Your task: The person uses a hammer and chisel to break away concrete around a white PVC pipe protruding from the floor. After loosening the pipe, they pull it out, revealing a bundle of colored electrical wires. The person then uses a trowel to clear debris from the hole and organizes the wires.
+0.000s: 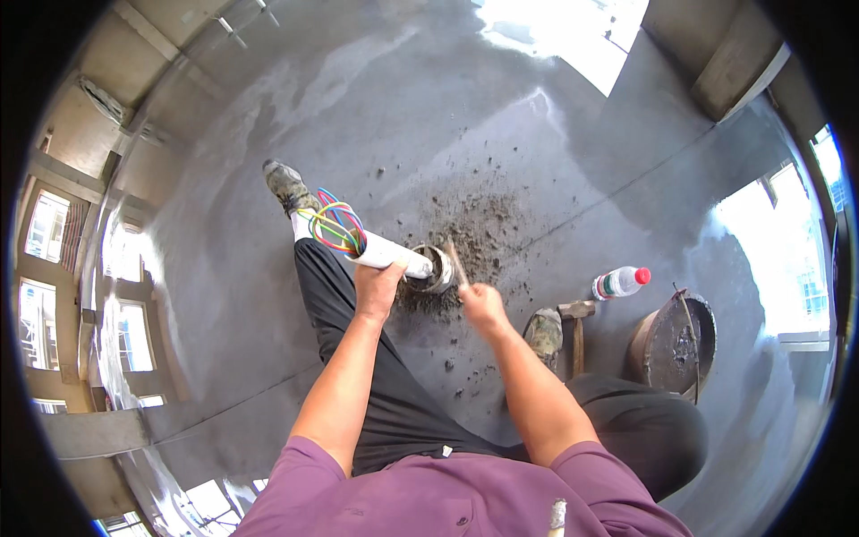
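Observation:
My left hand [377, 291] is closed round a white plastic pipe [392, 256] that lies tilted. Loops of red, blue, green and yellow wire [337, 221] come out of its upper left end. The pipe's other end reaches to a round, dirt-smeared collar [444, 274] at the floor; how deep it sits is unclear. Just right of the collar, my right hand [484, 306] grips a thin, pale, stick-like tool [457, 261], blurred, its tip up by the collar's rim. Crumbled grey mortar [483, 215] lies scattered round the collar.
Beside my right shoe [544, 336] a hammer [577, 327] lies with its wooden handle toward me. Farther right are a clear bottle with a red cap [621, 283] and a dark, dirty bucket [646, 347]. My left leg [335, 300] stretches forward along the concrete floor [242, 268].

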A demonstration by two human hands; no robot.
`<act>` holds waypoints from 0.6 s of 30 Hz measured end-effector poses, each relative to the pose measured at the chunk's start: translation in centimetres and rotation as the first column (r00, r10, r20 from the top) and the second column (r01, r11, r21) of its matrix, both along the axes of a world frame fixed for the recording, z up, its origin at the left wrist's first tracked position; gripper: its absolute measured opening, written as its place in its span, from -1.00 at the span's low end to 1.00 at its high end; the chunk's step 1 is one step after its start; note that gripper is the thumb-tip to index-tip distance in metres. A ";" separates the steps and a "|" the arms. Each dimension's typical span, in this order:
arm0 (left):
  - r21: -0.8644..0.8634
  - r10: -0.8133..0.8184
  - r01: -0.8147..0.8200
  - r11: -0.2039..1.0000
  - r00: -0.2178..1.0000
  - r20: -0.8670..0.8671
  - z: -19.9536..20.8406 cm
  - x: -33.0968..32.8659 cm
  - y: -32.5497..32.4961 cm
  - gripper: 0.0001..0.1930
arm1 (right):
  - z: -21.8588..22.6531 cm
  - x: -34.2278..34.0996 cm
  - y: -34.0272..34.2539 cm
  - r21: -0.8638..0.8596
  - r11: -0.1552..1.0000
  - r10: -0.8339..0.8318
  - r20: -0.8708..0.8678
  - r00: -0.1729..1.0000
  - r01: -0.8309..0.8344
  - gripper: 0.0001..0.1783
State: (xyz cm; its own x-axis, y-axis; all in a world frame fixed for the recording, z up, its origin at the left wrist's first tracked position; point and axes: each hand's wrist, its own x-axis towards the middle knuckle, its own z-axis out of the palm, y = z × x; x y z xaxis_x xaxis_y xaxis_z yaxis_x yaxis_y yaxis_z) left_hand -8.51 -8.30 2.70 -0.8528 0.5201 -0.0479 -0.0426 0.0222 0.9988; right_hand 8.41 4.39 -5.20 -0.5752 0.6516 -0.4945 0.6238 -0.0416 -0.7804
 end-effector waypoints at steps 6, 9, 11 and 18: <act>-0.018 -0.057 0.059 0.998 0.995 0.083 0.3 0.0 0.3 -0.62 | -4.2 0.2 2.5 0.242 0.968 -0.109 0.152 0.982 0.070 -0.50; 0.006 -0.048 0.048 0.999 0.993 0.106 0.0 -0.2 -0.6 -0.61 | -1.9 -0.1 -0.3 0.031 0.999 -0.010 -0.020 1.000 0.010 -0.49; 0.013 -0.011 0.010 1.000 0.996 0.083 -0.1 0.0 -1.1 -0.68 | -0.7 -0.3 0.7 0.008 0.966 -0.257 -0.033 0.966 0.257 -0.47; 0.057 0.005 -0.009 0.998 0.998 0.058 -0.2 0.2 -0.4 -0.73 | -0.2 0.0 -0.1 -0.148 0.984 -0.118 -0.106 0.987 0.102 -0.48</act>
